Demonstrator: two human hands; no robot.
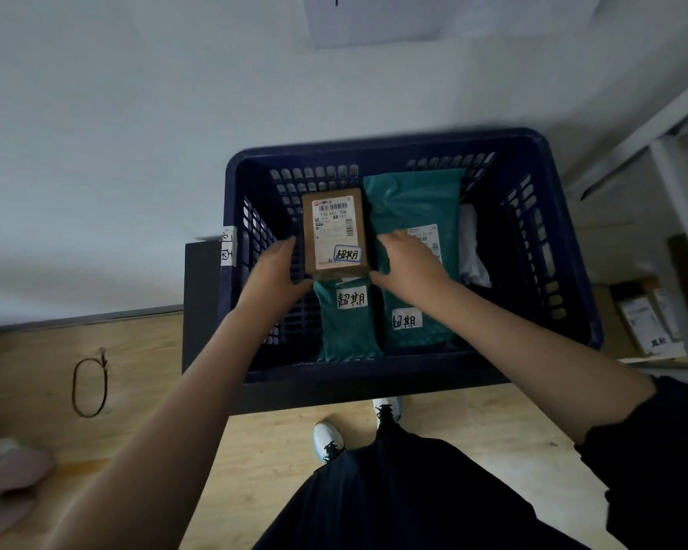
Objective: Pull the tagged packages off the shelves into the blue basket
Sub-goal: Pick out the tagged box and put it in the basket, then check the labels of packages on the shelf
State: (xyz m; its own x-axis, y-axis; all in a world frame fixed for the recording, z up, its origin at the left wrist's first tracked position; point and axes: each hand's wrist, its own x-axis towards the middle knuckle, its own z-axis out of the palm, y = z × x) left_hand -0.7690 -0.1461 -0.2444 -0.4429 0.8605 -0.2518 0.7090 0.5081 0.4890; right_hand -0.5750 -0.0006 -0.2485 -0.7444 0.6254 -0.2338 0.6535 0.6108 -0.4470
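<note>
A brown cardboard box point(336, 234) with a shipping label and a handwritten tag sits inside the blue basket point(564, 248). My left hand point(273, 267) holds its left side and my right hand point(408, 258) holds its right side, thumbs at the near edge. The box lies on top of a small green mailer point(348, 323) with a white tag. A larger green mailer point(414, 200) with a tag and a label lies to the right, under my right hand. A white package point(471, 248) is wedged along the basket's right wall.
The basket stands on a dark stand point(201, 307) against a white wall. A white shelf frame point(668, 160) with cardboard boxes point(644, 315) is at the right. Wooden floor below shows my shoes point(328, 440), a dark cord loop point(90, 387) and a pink object point(9, 486) at the left edge.
</note>
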